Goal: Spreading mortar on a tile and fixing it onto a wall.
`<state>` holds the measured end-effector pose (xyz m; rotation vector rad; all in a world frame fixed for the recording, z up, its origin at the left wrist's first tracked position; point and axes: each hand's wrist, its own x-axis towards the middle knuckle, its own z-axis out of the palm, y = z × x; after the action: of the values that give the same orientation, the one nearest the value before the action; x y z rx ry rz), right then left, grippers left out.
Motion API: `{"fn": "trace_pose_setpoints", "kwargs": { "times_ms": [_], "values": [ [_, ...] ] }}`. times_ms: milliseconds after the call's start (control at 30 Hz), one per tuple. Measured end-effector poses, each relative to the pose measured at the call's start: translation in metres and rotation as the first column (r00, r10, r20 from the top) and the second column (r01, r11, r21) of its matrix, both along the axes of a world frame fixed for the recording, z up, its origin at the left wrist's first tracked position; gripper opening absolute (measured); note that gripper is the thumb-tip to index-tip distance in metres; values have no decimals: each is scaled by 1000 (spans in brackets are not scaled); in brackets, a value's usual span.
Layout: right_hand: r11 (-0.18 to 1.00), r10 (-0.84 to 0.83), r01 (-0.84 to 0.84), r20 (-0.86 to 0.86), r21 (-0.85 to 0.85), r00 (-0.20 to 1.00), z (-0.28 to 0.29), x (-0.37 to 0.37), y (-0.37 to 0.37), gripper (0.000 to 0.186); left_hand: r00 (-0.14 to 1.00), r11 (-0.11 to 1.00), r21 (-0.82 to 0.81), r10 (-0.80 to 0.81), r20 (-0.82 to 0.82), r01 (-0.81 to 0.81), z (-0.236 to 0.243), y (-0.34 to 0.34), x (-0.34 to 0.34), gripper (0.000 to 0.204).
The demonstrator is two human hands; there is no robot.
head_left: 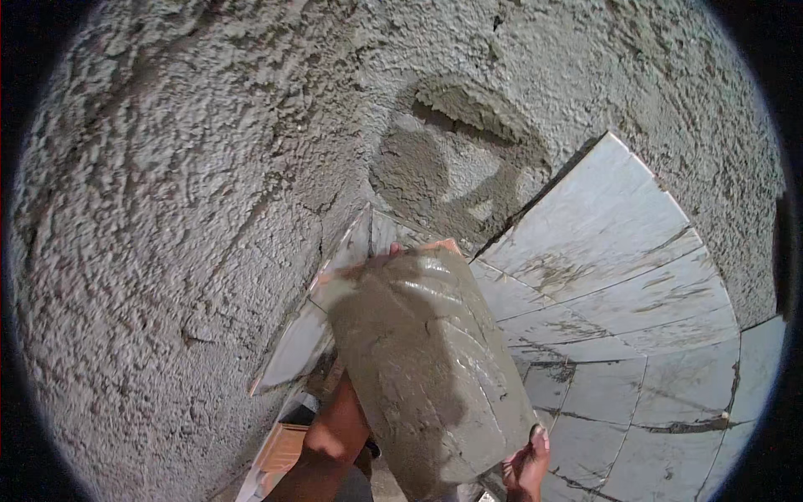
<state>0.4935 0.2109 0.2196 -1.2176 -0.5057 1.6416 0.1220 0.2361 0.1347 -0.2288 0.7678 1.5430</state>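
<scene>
Between my hands is a rectangular wall tile (427, 360), its upward face thickly spread with wet grey mortar. Orange-brown tile body shows at its far corner. My left hand (395, 249) supports it from beneath; only a fingertip peeks over the far edge, and the forearm runs under the left side. At the near right corner, my right hand (527, 464) grips the edge with the thumb up. Just beyond the tile, a patch of fresh mortar (456, 163) lies on the rough wall, beside the corner.
White marbled tiles (602, 226) cover the wall on the right, smeared with mortar. A narrower tiled strip (293, 347) stands on the left wall. Rough grey render (159, 209) rises above both. Orange ribbed pieces, perhaps tile backs (283, 448), lie low at left.
</scene>
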Motion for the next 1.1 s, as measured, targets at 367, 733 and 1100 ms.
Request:
{"fn": "trace_pose_setpoints", "kwargs": {
  "times_ms": [367,733,1100],
  "values": [
    [975,-92,67,-112,-213,989,48,-88,-32,38,980,981,2,-192,52,192,-6,40,8,62],
    [983,103,-168,-532,-75,841,41,-126,-49,30,984,991,36,-130,121,126,-5,60,8,66],
    [973,102,-183,-457,-137,884,52,-157,-39,12,987,999,19,-31,158,29,-2,82,6,71]
  ]
}}
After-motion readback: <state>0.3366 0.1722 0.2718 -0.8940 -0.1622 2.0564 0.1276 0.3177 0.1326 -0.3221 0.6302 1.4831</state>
